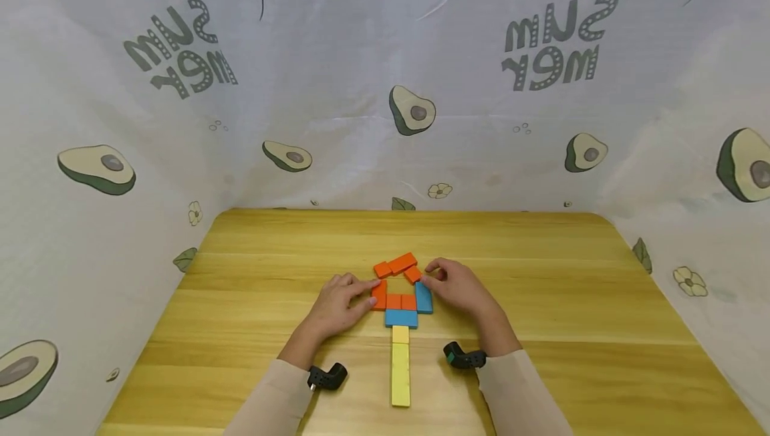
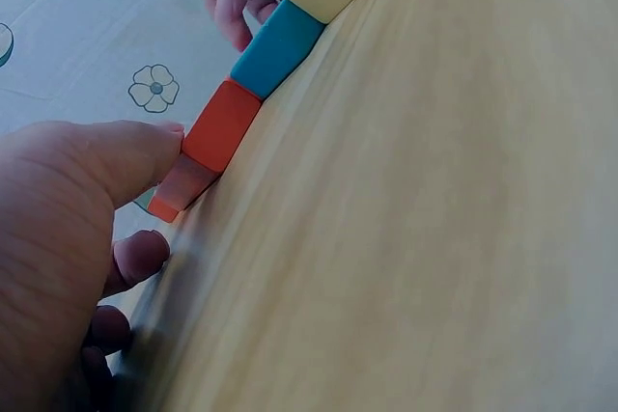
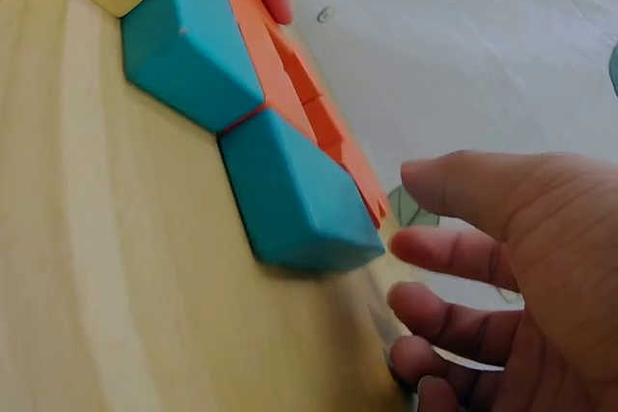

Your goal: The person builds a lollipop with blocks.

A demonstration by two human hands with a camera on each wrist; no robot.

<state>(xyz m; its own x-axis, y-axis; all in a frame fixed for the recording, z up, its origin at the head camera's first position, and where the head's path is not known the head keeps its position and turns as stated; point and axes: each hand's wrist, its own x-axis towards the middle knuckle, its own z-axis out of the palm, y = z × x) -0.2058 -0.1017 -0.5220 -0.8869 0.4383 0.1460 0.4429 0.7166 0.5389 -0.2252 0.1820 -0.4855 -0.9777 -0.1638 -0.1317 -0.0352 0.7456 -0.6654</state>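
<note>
Flat toy blocks lie joined in a ring with a stem. My left hand (image 1: pixel 338 303) is at the ring's left side, its thumb touching an upright-set orange block (image 1: pixel 379 295); no grip round the block shows. In the left wrist view that hand's thumb (image 2: pixel 145 156) meets a red-orange block (image 2: pixel 224 127). My right hand (image 1: pixel 457 285) hovers with relaxed, spread fingers beside the upper end of a blue block (image 1: pixel 424 298). From the right wrist, its fingertips appear just off this blue block's (image 3: pixel 294 200) corner, holding nothing.
Small orange blocks (image 1: pixel 401 301) sit inside, above a crosswise blue block (image 1: pixel 401 318). Below run a pale yellow block (image 1: pixel 400 334) and a long yellow block (image 1: pixel 400 374). A slanted orange block (image 1: pixel 402 263) tops the ring between smaller orange pieces (image 1: pixel 382 269). A printed cloth surrounds the wooden table (image 1: pixel 252 249).
</note>
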